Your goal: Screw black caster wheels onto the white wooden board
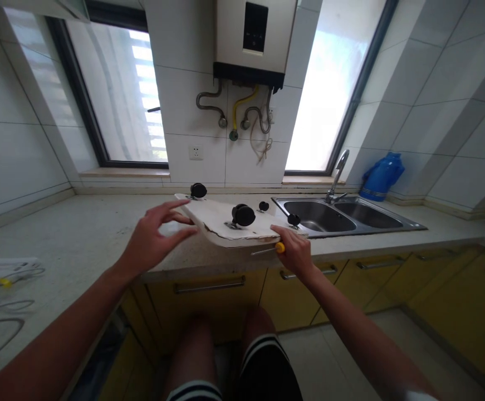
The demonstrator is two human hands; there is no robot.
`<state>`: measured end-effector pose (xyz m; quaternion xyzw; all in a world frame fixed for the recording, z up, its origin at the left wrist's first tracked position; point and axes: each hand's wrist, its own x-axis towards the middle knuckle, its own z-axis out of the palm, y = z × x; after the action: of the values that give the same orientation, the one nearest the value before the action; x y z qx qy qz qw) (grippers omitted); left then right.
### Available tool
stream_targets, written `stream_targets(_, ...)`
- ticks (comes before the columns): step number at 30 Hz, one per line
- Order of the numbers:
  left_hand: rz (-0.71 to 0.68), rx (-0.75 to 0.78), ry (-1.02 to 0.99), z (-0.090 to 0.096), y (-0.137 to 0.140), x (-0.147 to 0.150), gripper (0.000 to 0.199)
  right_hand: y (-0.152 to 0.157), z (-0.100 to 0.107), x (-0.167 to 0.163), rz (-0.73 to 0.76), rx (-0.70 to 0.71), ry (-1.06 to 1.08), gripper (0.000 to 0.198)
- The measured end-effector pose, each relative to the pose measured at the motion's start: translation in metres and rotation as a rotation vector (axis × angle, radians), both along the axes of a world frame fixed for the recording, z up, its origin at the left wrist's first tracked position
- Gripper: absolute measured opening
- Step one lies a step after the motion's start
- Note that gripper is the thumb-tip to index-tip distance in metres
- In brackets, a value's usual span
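Note:
A white board [221, 223] with several black caster wheels [243, 215] on its upper face is tilted over the counter's front edge. Its near edge looks chipped and ragged. My left hand [156, 234] is at the board's left end, fingertips at the rim and thumb below them, spanning its edge. My right hand [295, 250] grips the near right corner, fingers on top. The same hand holds a screwdriver [280, 247] with a yellow handle, its thin metal shaft pointing left under the board. What the right palm touches is hidden.
A double steel sink [351, 217] with a tap [337, 178] is to the right, beside a blue plastic-wrapped object [382, 175]. On the left of the counter [100, 223] lie a white device [6, 270] and grey cables [4, 323]. Yellow cabinets [209, 312] with bar handles stand below.

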<state>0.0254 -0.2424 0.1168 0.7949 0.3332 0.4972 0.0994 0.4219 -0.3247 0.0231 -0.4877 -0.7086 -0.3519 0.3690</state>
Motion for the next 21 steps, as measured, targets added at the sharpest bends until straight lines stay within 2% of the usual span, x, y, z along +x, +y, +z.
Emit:
stream_targets(3, 0.068, -0.040, -0.428, -0.007, 0.029, -0.008, 0.058, -0.011, 0.019, 0.015, 0.002, 0.028, 0.015, 0.027)
stream_targets(4, 0.064, -0.129, -0.523, -0.014, 0.040, -0.005, 0.060, -0.014, 0.024, 0.019, 0.007, 0.032, 0.020, 0.026)
stream_targets(6, -0.004, -0.450, -0.681, -0.029, 0.056, 0.009, 0.063, -0.021, 0.034, 0.025, 0.018, 0.030, 0.032, 0.026)
stream_targets(8, -0.148, -0.822, -0.844, -0.041, 0.065, 0.032, 0.070, -0.026, 0.042, 0.029, 0.031, 0.016, 0.051, 0.026)
stream_targets(10, -0.352, -1.056, -0.951, -0.046, 0.065, 0.056, 0.069, -0.031, 0.047, 0.031, 0.042, -0.004, 0.081, 0.026)
stream_targets(11, -0.452, -1.105, -0.979, -0.046, 0.063, 0.067, 0.066, -0.033, 0.049, 0.032, 0.047, -0.014, 0.102, 0.026)
stream_targets(13, -0.583, -1.104, -1.010, -0.040, 0.057, 0.081, 0.057, -0.038, 0.053, 0.036, 0.050, -0.024, 0.160, 0.029)
stream_targets(16, -0.624, -1.029, -0.980, -0.019, 0.051, 0.089, 0.053, -0.043, 0.066, 0.048, 0.037, -0.013, 0.298, 0.038)
stream_targets(20, -0.669, -0.884, -0.777, 0.028, 0.043, 0.090, 0.068, -0.044, 0.103, 0.066, 0.013, -0.014, 0.543, 0.041)
stream_targets(21, -0.692, -0.822, -0.749, 0.041, 0.040, 0.092, 0.067, -0.042, 0.114, 0.069, 0.017, -0.031, 0.606, 0.041)
